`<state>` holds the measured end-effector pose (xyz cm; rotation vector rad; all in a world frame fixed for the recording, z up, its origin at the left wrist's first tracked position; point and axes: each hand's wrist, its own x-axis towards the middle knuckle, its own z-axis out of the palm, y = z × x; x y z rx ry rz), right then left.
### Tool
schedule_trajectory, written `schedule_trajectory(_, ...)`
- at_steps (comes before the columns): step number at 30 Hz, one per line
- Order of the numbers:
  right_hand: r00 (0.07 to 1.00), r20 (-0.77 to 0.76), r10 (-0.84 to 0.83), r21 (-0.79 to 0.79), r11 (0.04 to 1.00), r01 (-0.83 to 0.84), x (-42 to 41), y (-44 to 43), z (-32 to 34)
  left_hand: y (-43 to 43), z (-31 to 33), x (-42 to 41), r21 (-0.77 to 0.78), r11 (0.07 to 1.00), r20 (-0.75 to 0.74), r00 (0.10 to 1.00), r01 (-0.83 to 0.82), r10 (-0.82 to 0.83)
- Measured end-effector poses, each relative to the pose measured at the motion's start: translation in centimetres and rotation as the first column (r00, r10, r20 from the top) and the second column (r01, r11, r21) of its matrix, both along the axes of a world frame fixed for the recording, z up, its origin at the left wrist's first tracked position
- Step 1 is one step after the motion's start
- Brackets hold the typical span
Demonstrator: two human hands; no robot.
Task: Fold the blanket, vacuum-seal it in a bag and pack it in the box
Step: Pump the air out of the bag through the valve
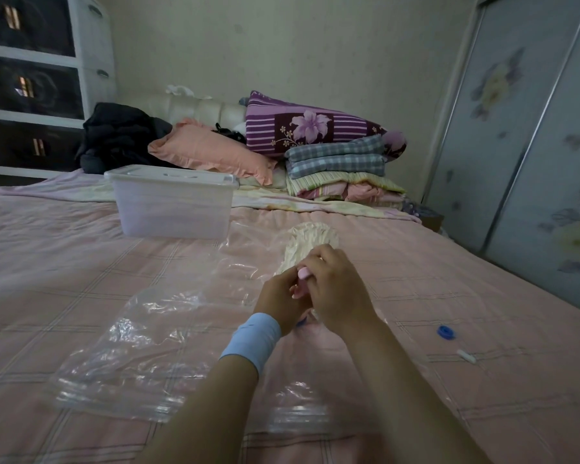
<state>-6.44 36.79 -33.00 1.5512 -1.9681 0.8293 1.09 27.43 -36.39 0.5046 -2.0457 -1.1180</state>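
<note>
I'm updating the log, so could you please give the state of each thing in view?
vacuum bag: lying flat on the bed, blanket inside
blanket: scrunched in the bag's far end
box: lid on
blue cap: loose on the bed
left hand: holds a pink piece
right hand: holds the same piece

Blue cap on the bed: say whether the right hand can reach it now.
Probably yes: the blue cap lies uncovered right of the right hand, nothing between, though it grips a pink piece.

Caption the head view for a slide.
Left hand and right hand hold a pink object over the bagged blanket; box stands behind.
</note>
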Motion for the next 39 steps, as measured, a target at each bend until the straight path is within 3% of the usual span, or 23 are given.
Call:
schedule_trajectory(5,0.998,-0.009,0.066,-0.124,0.990,-0.067,1.3,1.8,4.0,0.3,0.0,-0.1,0.003,0.999,-0.045,0.999,0.032,-0.032)
schedule_trajectory(9,0.988,-0.105,0.111,-0.326,0.935,-0.140,2.4,3.4,8.2,-0.2,-0.2,-0.4,-0.011,0.999,-0.045,0.998,0.041,-0.042)
schedule_trajectory(14,0.985,-0.125,0.117,-0.437,0.885,-0.161,2.2,3.2,8.4,-0.2,-0.7,-0.4,0.013,0.999,-0.037,0.999,0.032,-0.031)
schedule_trajectory(17,0.993,-0.112,0.044,-0.339,0.938,-0.080,1.0,2.0,5.8,0.1,-0.4,-0.3,0.016,0.999,-0.021,0.999,0.041,-0.041)
schedule_trajectory(20,0.996,-0.044,-0.081,-0.037,0.996,0.079,-0.1,1.3,1.1,0.6,0.0,-0.1,0.016,1.000,0.006,1.000,0.025,-0.025)
schedule_trajectory(22,0.992,-0.023,-0.127,0.056,0.990,0.128,-0.5,1.3,-0.4,0.9,-0.1,-0.2,0.001,1.000,0.003,1.000,0.017,-0.017)
schedule_trajectory(28,0.998,-0.054,-0.010,-0.083,0.997,0.006,-0.8,3.0,1.9,1.8,0.1,-0.7,-0.003,1.000,-0.023,1.000,0.015,-0.015)
schedule_trajectory(34,0.991,-0.126,0.046,-0.404,0.910,-0.094,-0.6,6.7,7.9,1.7,0.1,-1.5,-0.016,0.999,-0.012,0.999,0.047,-0.047)
schedule_trajectory(39,0.994,-0.109,-0.003,-0.419,0.907,-0.043,-0.8,5.1,5.2,1.9,-0.5,-1.8,0.007,0.999,-0.008,0.999,0.048,-0.048)
